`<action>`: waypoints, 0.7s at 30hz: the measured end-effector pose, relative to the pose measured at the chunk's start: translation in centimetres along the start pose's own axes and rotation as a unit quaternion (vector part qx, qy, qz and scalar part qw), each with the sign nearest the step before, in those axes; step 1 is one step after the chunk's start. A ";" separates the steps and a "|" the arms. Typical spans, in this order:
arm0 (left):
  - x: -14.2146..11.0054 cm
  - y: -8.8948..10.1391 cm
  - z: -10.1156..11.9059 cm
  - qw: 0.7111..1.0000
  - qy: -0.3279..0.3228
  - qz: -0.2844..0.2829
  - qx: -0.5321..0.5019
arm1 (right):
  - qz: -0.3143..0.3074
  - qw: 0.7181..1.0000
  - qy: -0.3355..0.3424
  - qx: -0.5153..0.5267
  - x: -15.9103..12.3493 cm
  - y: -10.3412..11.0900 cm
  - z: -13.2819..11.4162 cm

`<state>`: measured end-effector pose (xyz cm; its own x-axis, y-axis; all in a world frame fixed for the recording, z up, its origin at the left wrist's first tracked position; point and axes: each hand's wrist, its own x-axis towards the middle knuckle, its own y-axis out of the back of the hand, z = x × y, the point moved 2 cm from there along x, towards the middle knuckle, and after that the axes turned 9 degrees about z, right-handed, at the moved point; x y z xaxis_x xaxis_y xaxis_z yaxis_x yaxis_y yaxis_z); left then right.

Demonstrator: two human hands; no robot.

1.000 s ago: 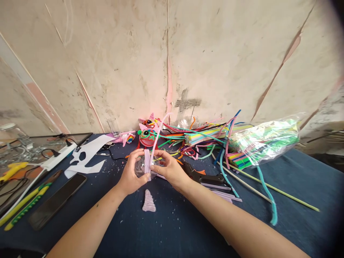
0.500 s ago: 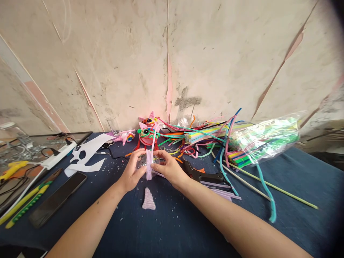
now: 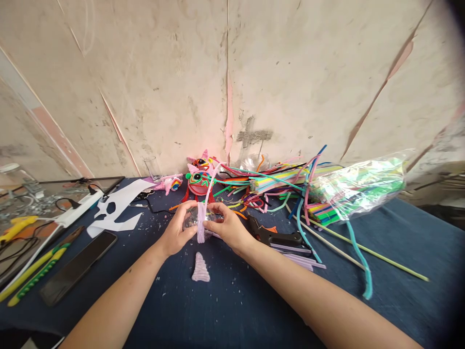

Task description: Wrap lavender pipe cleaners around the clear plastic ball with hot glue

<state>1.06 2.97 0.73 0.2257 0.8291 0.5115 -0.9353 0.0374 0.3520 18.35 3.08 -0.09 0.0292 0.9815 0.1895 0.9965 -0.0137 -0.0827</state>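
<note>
My left hand (image 3: 177,231) and my right hand (image 3: 227,227) cup a clear plastic ball (image 3: 192,223) between them above the dark blue tabletop (image 3: 236,300). A lilac pipe cleaner (image 3: 202,220) is wound round the ball, and its loose end rises toward the back. Both hands have their fingers curled on the ball and the pipe cleaner. A lilac coiled cone (image 3: 200,268) lies on the cloth just in front of the hands. Behind them stands a red and pink pipe-cleaner figure (image 3: 198,180) with big eyes.
A black glue gun (image 3: 278,237) lies right of my hands. Loose coloured pipe cleaners (image 3: 276,186) and a clear bag of them (image 3: 358,186) fill the back right. At the left lie a phone (image 3: 76,269), a white paper cut-out (image 3: 118,206), yellow-green tools (image 3: 34,276) and cables.
The hands have stayed together on the ball, shifting slightly; the pipe cleaner's free end has swung a little. The view has drifted slightly.
</note>
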 end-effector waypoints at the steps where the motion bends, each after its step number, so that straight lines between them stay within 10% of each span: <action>1: 0.0 0.0 0.0 1.000 0.002 0.000 0.001 | 0.000 1.000 0.001 0.000 0.0 0.0 0.0; 21: 0.2 -0.4 0.1 0.997 0.011 -0.007 0.077 | 0.008 0.999 0.016 -0.029 0.2 -0.1 0.7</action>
<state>1.55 3.03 0.79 0.2313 0.8411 0.4889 -0.8786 -0.0352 0.4762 18.20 3.37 -0.70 0.0477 0.9744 0.2199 0.9987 -0.0421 -0.0301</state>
